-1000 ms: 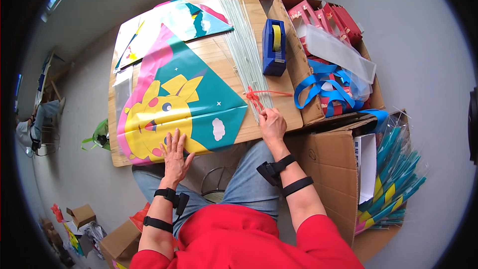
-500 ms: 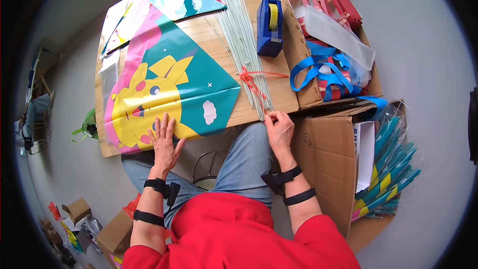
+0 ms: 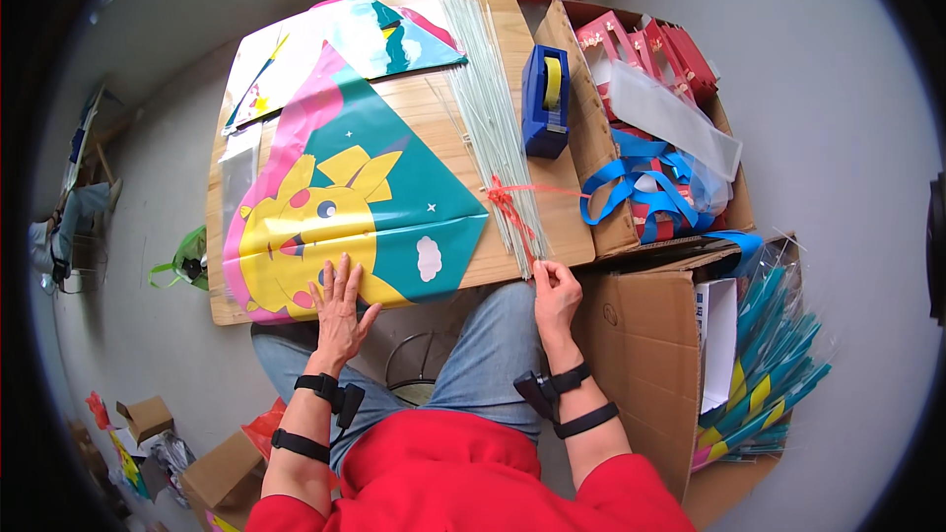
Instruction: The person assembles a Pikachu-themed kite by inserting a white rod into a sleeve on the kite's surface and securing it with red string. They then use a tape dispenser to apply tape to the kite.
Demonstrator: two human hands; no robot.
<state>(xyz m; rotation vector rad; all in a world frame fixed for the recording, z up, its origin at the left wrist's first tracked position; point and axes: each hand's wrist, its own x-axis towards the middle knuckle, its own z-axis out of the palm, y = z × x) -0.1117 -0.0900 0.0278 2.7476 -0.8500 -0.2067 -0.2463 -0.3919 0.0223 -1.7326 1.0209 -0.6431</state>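
Note:
A kite sheet (image 3: pixel 414 227) in teal, pink and yellow, printed with a cartoon animal, lies spread on the wooden table. My left hand (image 3: pixel 340 320) rests flat on its near edge, fingers stretched out. Right of the sheet lies a bundle of thin pale rods (image 3: pixel 485 99), tied with red string (image 3: pixel 505 199) near its close end. My right hand (image 3: pixel 559 300) pinches at the near tips of these rods, thumb and forefinger together. Its other fingers are curled in. How many rods it grips is too small to see.
A blue tape dispenser (image 3: pixel 545 103) stands beside the rods on the wooden table (image 3: pixel 493 256). To the right, a cardboard box (image 3: pixel 616 222) holds red boxes and blue ribbon. A nearer carton (image 3: pixel 636 355) holds folded teal kites (image 3: pixel 764 374). More folded sheets (image 3: pixel 360 39) lie at the back.
The whole view has shifted, so table and hands appear lower. Both hands keep about the same places against the sheet and the rods.

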